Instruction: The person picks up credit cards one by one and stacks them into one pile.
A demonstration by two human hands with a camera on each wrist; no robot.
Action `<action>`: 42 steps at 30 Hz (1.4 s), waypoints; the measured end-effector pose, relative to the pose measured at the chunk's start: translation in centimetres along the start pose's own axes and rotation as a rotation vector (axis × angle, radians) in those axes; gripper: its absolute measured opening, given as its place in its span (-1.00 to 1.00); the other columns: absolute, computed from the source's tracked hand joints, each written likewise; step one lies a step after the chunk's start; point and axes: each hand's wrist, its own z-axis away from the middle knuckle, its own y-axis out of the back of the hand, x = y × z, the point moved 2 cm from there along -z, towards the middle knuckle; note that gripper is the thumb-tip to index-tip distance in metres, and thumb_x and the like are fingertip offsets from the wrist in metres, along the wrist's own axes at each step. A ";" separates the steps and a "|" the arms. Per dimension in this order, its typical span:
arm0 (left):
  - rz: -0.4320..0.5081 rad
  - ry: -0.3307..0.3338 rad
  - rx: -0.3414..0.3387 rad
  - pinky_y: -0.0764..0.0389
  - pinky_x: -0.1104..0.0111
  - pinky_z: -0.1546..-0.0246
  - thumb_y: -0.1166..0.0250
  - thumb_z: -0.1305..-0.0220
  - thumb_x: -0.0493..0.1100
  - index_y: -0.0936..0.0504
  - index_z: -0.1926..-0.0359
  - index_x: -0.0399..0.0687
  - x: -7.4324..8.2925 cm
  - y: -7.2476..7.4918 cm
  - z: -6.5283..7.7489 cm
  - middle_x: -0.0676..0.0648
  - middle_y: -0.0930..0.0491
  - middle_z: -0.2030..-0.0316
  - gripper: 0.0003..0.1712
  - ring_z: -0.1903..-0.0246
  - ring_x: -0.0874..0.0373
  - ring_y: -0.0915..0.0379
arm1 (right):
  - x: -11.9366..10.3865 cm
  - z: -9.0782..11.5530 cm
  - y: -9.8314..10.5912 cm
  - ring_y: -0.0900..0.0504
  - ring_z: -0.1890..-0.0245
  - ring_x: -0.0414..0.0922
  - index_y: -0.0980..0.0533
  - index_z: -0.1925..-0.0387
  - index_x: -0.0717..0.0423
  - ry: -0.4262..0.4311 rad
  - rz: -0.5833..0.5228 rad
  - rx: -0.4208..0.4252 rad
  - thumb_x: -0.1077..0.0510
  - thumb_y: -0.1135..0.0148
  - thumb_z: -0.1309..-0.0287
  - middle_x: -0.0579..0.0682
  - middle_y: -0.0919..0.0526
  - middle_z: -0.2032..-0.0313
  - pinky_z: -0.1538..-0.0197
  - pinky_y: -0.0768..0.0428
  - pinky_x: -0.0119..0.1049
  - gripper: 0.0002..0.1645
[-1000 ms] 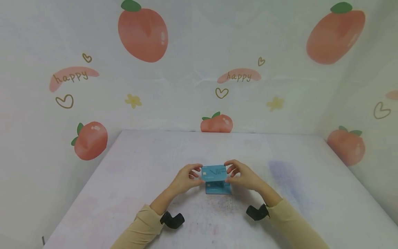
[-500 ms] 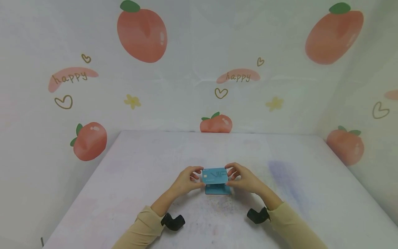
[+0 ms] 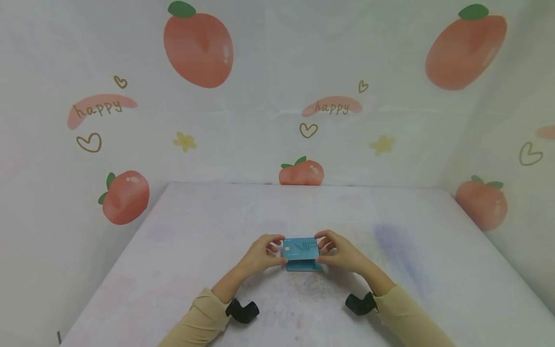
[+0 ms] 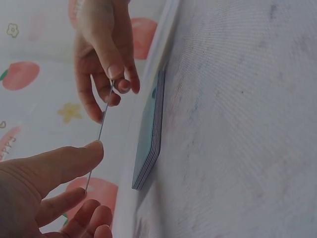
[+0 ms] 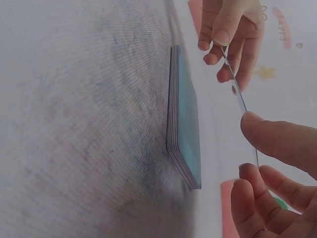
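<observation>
Both hands hold one blue VIP card (image 3: 301, 248) by its opposite short sides. My left hand (image 3: 259, 254) pinches the left side between thumb and fingertips, and my right hand (image 3: 342, 250) does the same at the right. Below the held card, a neat stack of blue cards (image 3: 303, 266) lies on the table, partly hidden in the head view. From the left wrist, the held card (image 4: 105, 116) shows edge-on, apart from the stack (image 4: 150, 134). The right wrist view likewise has a gap between the thin card (image 5: 241, 96) and the stack (image 5: 184, 124).
A pale table (image 3: 208, 212) with faint coloured smudges spreads around the hands. Behind it hangs a white backdrop (image 3: 260, 62) printed with peaches, hearts and "happy". A black wrist mount (image 3: 243, 311) sticks out at the left cuff, another black mount (image 3: 361, 304) at the right.
Both hands have lowered the held card toward the stack, moving slightly right as well. Less of the stack shows beneath it now.
</observation>
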 end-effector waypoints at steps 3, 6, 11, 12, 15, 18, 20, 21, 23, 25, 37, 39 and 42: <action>-0.003 -0.006 -0.005 -0.53 0.35 0.16 -0.42 0.00 -0.22 -0.46 -0.14 -0.24 0.0 -0.1 0.0 -0.17 -0.51 0.09 -0.37 0.19 0.09 -0.49 | 0.0 0.1 -0.1 -0.52 0.26 -0.11 -0.35 -0.09 0.24 0.004 0.002 -0.005 0.17 -0.36 0.00 0.13 -0.53 0.21 0.28 -0.51 -0.40 -0.38; 0.006 0.000 -0.015 -0.53 0.31 0.16 -0.41 -0.01 -0.23 -0.46 -0.13 -0.25 0.2 -0.1 0.1 -0.17 -0.51 0.09 -0.38 0.20 0.09 -0.47 | 0.2 0.2 -0.1 -0.52 0.26 -0.12 -0.35 -0.09 0.25 0.010 0.006 -0.010 0.17 -0.35 -0.01 0.13 -0.53 0.21 0.26 -0.52 -0.40 -0.39; -0.012 -0.005 -0.027 -0.53 0.32 0.19 -0.42 0.01 -0.22 -0.47 -0.11 -0.28 0.3 -0.3 0.2 -0.20 -0.51 0.11 -0.38 0.22 0.07 -0.46 | 0.4 0.3 -0.2 -0.52 0.26 -0.13 -0.35 -0.09 0.25 0.013 -0.004 -0.020 0.17 -0.35 -0.02 0.13 -0.52 0.21 0.24 -0.54 -0.37 -0.39; -0.019 -0.005 -0.027 -0.52 0.34 0.20 -0.43 0.01 -0.22 -0.47 -0.11 -0.28 0.3 -0.3 0.2 -0.21 -0.51 0.11 -0.38 0.22 0.07 -0.46 | 0.4 0.4 -0.2 -0.52 0.26 -0.13 -0.34 -0.09 0.26 0.014 -0.011 -0.022 0.17 -0.35 -0.01 0.13 -0.51 0.21 0.24 -0.54 -0.36 -0.39; -0.036 0.000 -0.024 -0.50 0.37 0.23 -0.44 0.03 -0.22 -0.49 -0.09 -0.27 0.2 -0.5 0.1 -0.20 -0.52 0.12 -0.39 0.22 0.09 -0.45 | 0.5 0.4 -0.2 -0.52 0.26 -0.13 -0.34 -0.09 0.26 0.015 -0.022 -0.028 0.18 -0.35 -0.02 0.14 -0.51 0.20 0.24 -0.54 -0.37 -0.39; -0.043 0.008 -0.028 -0.48 0.40 0.25 -0.44 0.03 -0.21 -0.49 -0.09 -0.25 0.0 -0.6 0.0 -0.20 -0.52 0.12 -0.39 0.23 0.10 -0.44 | 0.5 0.5 -0.3 -0.52 0.26 -0.11 -0.34 -0.09 0.25 0.012 -0.030 -0.033 0.18 -0.35 -0.02 0.15 -0.51 0.20 0.24 -0.54 -0.37 -0.39; -0.045 0.014 -0.033 -0.47 0.41 0.25 -0.44 0.03 -0.21 -0.49 -0.09 -0.24 -0.1 -0.7 0.0 -0.20 -0.52 0.11 -0.39 0.24 0.11 -0.44 | 0.5 0.6 -0.3 -0.52 0.26 -0.10 -0.34 -0.09 0.25 0.011 -0.033 -0.036 0.18 -0.35 -0.02 0.15 -0.50 0.19 0.25 -0.54 -0.38 -0.39; -0.045 0.015 -0.034 -0.47 0.41 0.25 -0.44 0.03 -0.21 -0.49 -0.10 -0.24 0.0 -0.7 0.0 -0.20 -0.52 0.11 -0.39 0.24 0.11 -0.43 | 0.5 0.6 -0.3 -0.53 0.26 -0.09 -0.34 -0.09 0.25 0.010 -0.033 -0.036 0.18 -0.35 -0.02 0.15 -0.50 0.19 0.25 -0.54 -0.38 -0.39; -0.047 0.016 -0.039 -0.47 0.40 0.25 -0.44 0.03 -0.20 -0.49 -0.10 -0.24 -0.1 -0.8 0.0 -0.20 -0.51 0.11 -0.39 0.25 0.11 -0.42 | 0.5 0.6 -0.3 -0.53 0.26 -0.09 -0.34 -0.09 0.25 0.011 -0.031 -0.036 0.18 -0.35 -0.02 0.15 -0.50 0.19 0.26 -0.54 -0.38 -0.39; -0.048 0.013 -0.042 -0.47 0.39 0.24 -0.43 0.02 -0.20 -0.49 -0.10 -0.24 -0.1 -0.8 0.0 -0.20 -0.51 0.11 -0.39 0.25 0.12 -0.40 | 0.5 0.7 -0.3 -0.53 0.26 -0.09 -0.34 -0.09 0.26 0.011 -0.026 -0.034 0.18 -0.35 -0.01 0.15 -0.51 0.19 0.26 -0.54 -0.39 -0.40; -0.064 0.003 -0.061 -0.45 0.38 0.27 -0.43 0.02 -0.20 -0.50 -0.08 -0.23 0.2 -1.0 0.0 -0.18 -0.51 0.13 -0.41 0.28 0.14 -0.37 | 0.7 0.9 -0.5 -0.52 0.26 -0.11 -0.35 -0.06 0.27 0.005 -0.004 -0.034 0.18 -0.35 0.00 0.13 -0.51 0.21 0.26 -0.53 -0.39 -0.41; -0.069 -0.001 -0.062 -0.44 0.40 0.29 -0.44 0.03 -0.21 -0.51 -0.07 -0.24 0.2 -1.0 0.0 -0.18 -0.51 0.14 -0.41 0.29 0.15 -0.36 | 0.7 0.9 -0.5 -0.52 0.25 -0.10 -0.35 -0.06 0.26 0.002 0.009 -0.031 0.18 -0.36 0.00 0.12 -0.52 0.21 0.24 -0.52 -0.38 -0.41; -0.079 -0.004 -0.063 -0.41 0.42 0.31 -0.44 0.03 -0.21 -0.51 -0.07 -0.24 0.1 -1.1 0.0 -0.18 -0.51 0.15 -0.41 0.31 0.15 -0.35 | 0.6 1.0 -0.5 -0.52 0.24 -0.11 -0.36 -0.06 0.25 -0.011 0.020 -0.026 0.18 -0.36 0.01 0.11 -0.52 0.21 0.21 -0.52 -0.36 -0.41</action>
